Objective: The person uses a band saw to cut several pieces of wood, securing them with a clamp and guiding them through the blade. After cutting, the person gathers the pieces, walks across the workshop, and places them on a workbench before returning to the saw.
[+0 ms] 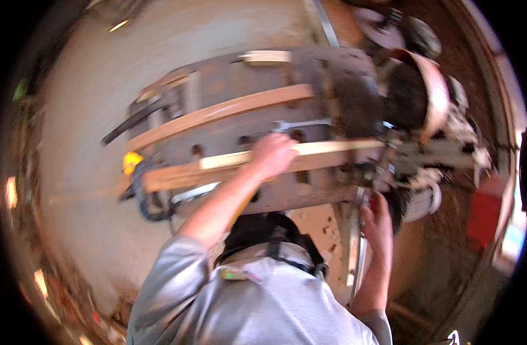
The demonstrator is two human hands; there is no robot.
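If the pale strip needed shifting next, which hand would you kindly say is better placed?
The left hand, I'd judge: it is at the pale strip, on or just over it, while the right hand is apart from it, nearer the body.

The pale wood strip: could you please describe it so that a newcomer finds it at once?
Find the dark workbench. On its nearer half, the pale wood strip passes under the left hand. It is paler than the brown board farther away and longer than the pale block at the far edge.
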